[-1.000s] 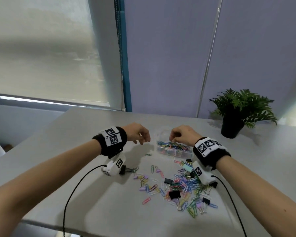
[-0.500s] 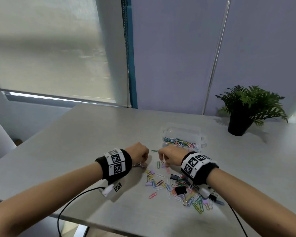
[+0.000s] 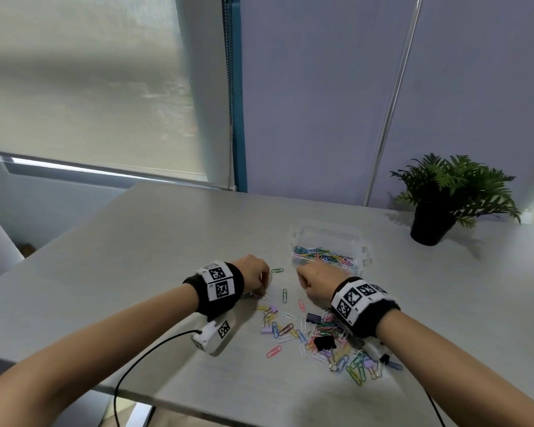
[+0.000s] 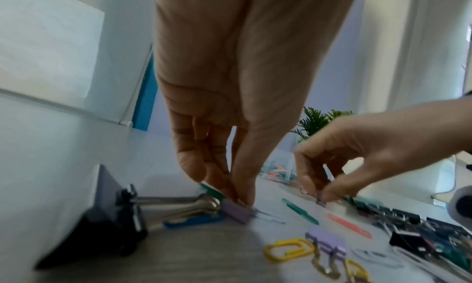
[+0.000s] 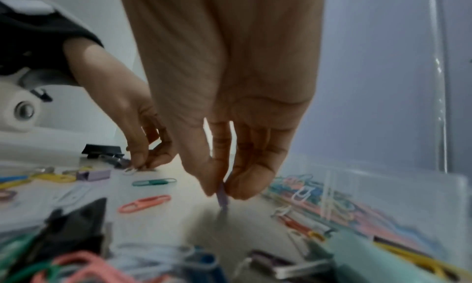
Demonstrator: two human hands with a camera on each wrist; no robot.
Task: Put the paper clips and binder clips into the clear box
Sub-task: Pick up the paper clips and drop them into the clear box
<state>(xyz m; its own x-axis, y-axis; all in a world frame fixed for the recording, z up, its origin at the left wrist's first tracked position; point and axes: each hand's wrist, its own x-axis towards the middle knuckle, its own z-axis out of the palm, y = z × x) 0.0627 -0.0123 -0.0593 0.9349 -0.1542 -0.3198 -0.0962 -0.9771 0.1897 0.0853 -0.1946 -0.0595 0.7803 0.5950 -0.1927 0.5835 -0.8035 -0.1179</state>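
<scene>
Pinching at mid-frame: left hand (image 4: 230, 137) grips a lilac clip (image 4: 236, 210), right hand (image 5: 230, 125) a purple clip (image 5: 222, 196), both near the box (image 3: 327, 238) for short carries.

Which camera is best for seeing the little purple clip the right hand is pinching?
The right wrist view: the purple paper clip hangs between the right hand's fingertips, close up. The left wrist view shows it small and blurry. In the head view, the hand hides it.

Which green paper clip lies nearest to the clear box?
The green paper clip lying crosswise between the two hands, just left of the clear box; the other loose green one lies nearer the person.
</scene>
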